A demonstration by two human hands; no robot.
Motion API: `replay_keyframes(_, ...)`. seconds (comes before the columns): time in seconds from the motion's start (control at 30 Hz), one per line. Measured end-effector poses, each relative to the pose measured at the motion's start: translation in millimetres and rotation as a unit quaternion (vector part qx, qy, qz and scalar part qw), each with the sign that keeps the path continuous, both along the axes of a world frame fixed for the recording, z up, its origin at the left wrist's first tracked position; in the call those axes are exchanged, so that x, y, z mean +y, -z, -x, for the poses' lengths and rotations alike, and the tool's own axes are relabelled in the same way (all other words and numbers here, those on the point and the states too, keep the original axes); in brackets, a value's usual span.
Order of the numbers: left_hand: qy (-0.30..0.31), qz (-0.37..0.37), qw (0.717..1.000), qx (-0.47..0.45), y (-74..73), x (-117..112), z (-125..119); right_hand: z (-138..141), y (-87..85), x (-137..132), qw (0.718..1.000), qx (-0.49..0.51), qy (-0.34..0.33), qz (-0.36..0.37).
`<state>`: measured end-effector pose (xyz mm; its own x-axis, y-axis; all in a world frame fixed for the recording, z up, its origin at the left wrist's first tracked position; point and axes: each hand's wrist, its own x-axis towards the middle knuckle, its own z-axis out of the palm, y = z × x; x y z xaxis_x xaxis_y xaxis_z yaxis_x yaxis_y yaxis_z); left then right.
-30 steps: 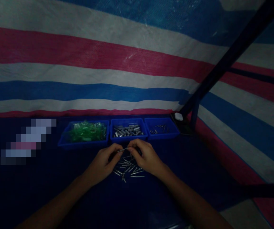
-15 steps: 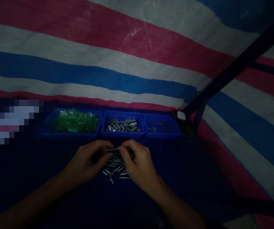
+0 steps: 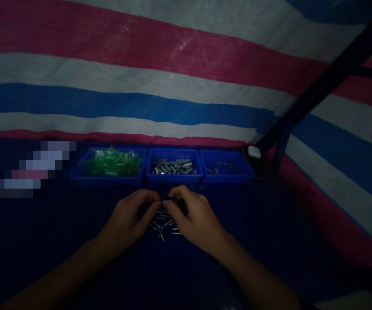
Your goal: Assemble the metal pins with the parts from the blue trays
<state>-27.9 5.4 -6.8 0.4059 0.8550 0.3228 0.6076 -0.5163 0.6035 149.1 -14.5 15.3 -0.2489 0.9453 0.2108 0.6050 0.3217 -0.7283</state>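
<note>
My left hand [image 3: 128,218] pinches thumb against index finger over the dark blue table. Facing it, my right hand [image 3: 196,215] is closed in a pinch too, the fingertips of both hands almost meeting. A thin metal pin [image 3: 163,201] runs between them, mostly covered by the fingers, and its ends cannot be made out in the dim light. Directly below lies a loose pile of similar thin metal pins [image 3: 164,224], partly hidden by my hands.
Behind my hands stand three blue bins in a row: one with green plastic bags [image 3: 116,163], one with short metal cylinders [image 3: 176,167], one with a few thin pins [image 3: 226,165]. A white case [image 3: 254,151] sits at the right. A striped sheet [image 3: 160,77] hangs behind.
My fingertips have come closer together, so less of the pin shows between them. The view has shifted, moving the bins and pile to the right in the picture.
</note>
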Motion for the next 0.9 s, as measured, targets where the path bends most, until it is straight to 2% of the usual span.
replay_keyframes(0.1, -0.011, 0.023, 1.0, -0.002, -3.1, 0, -1, -4, -1.7, 2, 0.999, -0.014, -0.039, -0.004)
replay_keyframes(0.3, 0.019, 0.043, 0.999, 0.01, -3.3, 0, -1, -6, -2.7, 1, 0.994, -0.042, -0.07, -0.067)
replay_keyframes(0.43, 0.063, 0.046, 0.997, 0.03, -6.7, 1, 2, -18, -4.9, 6, 0.99, -0.059, -0.049, -0.116)
replay_keyframes(0.5, 0.078, 0.031, 0.995, 0.052, -10.7, 3, 6, -32, -5.0, 14, 0.983, -0.061, 0.031, -0.17)
replay_keyframes(0.53, 0.082, 0.021, 0.995, 0.061, -12.7, 4, 9, -40, -4.3, 19, 0.969, -0.066, 0.103, -0.215)
replay_keyframes(0.6, 0.082, 0.006, 0.994, 0.072, -15.8, 7, 15, -56, -1.6, 28, 0.913, -0.101, 0.272, -0.286)
replay_keyframes(0.63, 0.084, 0.001, 0.994, 0.073, -16.5, 8, 18, -63, 0.2, 32, 0.887, -0.133, 0.324, -0.303)
replay_keyframes(0.7, 0.088, -0.002, 0.994, 0.07, -15.9, 10, 21, -72, 3.0, 36, 0.859, -0.191, 0.361, -0.308)
replay_keyframes(0.73, 0.088, 0.001, 0.994, 0.066, -14.5, 10, 22, -75, 3.4, 37, 0.858, -0.211, 0.355, -0.306)
replay_keyframes(0.8, 0.089, 0.017, 0.994, 0.059, -10.4, 10, 21, -75, 1.0, 38, 0.872, -0.228, 0.311, -0.302)
replay_keyframes(0.9, 0.098, 0.053, 0.992, 0.055, -4.4, 8, 18, -70, -11.8, 45, 0.909, -0.252, 0.172, -0.285)
